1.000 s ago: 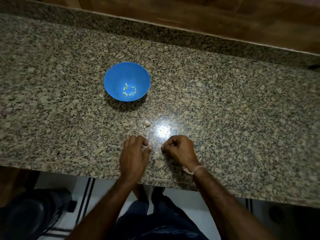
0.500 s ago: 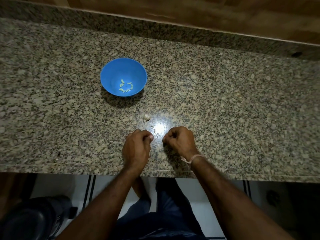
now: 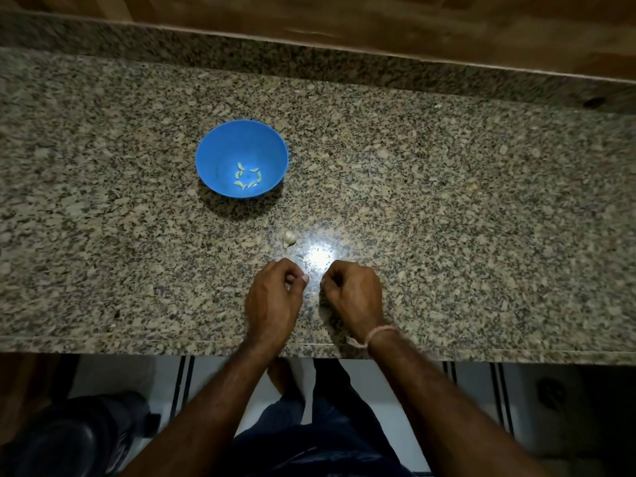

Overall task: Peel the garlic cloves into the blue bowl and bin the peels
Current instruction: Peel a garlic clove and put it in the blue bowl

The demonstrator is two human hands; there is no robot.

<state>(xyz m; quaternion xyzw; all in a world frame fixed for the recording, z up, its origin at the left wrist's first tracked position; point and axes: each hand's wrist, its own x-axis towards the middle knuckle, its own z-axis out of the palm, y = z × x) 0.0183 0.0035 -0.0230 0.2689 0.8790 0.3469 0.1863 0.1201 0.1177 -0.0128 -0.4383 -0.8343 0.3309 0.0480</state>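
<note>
The blue bowl stands on the granite counter, left of centre, with several peeled garlic cloves in its bottom. One unpeeled garlic piece lies on the counter between the bowl and my hands, with small bits of peel just in front of it. My left hand rests near the front edge, fingers curled and thumb tip against them. Beside it, my right hand is curled into a loose fist. Whether either hand holds anything is hidden by the fingers.
The counter's front edge runs just below my wrists. A raised granite strip and a wooden wall close off the back. On the floor at the lower left sits a dark round object. A bright light reflection shines on the counter.
My left thumb, stretched out a second ago, has closed against the fingers. Both hands stay side by side near the front edge. The camera has shifted slightly.
</note>
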